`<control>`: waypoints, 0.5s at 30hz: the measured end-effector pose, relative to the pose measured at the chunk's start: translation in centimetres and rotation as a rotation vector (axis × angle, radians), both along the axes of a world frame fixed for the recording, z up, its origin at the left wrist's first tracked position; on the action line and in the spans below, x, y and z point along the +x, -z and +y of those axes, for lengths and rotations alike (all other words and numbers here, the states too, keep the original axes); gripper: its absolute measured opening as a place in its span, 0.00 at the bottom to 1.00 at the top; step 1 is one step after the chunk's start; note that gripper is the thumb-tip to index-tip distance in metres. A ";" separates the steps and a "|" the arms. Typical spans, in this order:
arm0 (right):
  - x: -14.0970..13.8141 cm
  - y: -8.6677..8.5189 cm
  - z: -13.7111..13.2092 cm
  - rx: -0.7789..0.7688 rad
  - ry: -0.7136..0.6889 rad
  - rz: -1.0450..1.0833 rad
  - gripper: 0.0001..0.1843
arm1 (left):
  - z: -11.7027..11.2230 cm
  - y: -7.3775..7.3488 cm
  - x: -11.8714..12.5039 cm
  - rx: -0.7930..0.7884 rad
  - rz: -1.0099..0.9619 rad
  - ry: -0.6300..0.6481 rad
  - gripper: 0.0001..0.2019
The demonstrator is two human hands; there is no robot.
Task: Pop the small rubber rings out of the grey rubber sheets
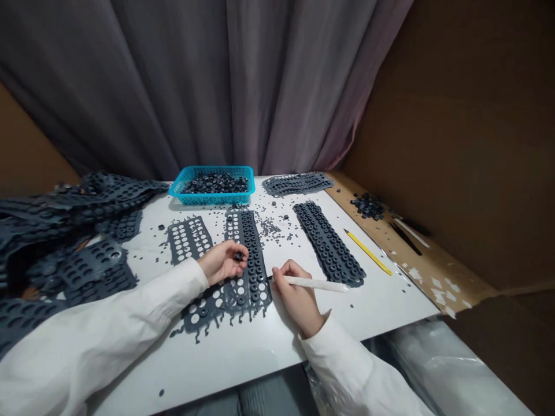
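My left hand (220, 263) is over a dark grey moulded rubber sheet (251, 237), its fingers curled round a small black rubber ring (239, 255). Rows of round parts still sit in that sheet, between white holes. Beside its right edge, my right hand (300, 300) grips a white pen-like tool (323, 283), whose thin dark tip points left at the sheet. A second sheet (191, 234), mostly punched with holes, lies to the left, partly hidden by my left hand and sleeve.
A blue basket (212, 201) of small black parts stands at the back. Another sheet full of rings (327, 245) and a yellow cutter-like tool (368, 251) lie to the right. Used sheets (95, 263) pile up at left. Black bits (271, 226) litter the white table (225, 361).
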State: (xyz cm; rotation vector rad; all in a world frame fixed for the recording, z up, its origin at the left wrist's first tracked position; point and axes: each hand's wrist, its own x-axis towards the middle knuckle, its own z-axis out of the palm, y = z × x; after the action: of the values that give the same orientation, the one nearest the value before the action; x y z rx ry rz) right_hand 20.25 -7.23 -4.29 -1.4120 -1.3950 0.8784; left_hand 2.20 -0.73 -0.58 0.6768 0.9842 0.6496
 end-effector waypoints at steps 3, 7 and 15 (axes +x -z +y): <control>-0.3 -0.1 0.2 0.004 -0.017 -0.034 0.15 | 0.0 0.1 1.0 0.106 0.128 0.082 0.05; -0.4 -0.1 0.1 0.038 -0.021 -0.099 0.14 | 0.3 -0.1 1.8 0.617 0.541 0.426 0.03; -0.3 0.1 0.1 0.055 -0.029 -0.145 0.13 | 0.1 -0.6 3.6 1.373 1.064 0.936 0.05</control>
State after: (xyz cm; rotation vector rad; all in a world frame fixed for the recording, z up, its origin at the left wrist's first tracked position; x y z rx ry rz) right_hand 19.99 -7.16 -4.41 -1.4398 -1.5404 0.7621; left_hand 5.82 -0.65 0.04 2.6814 0.8641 -0.0535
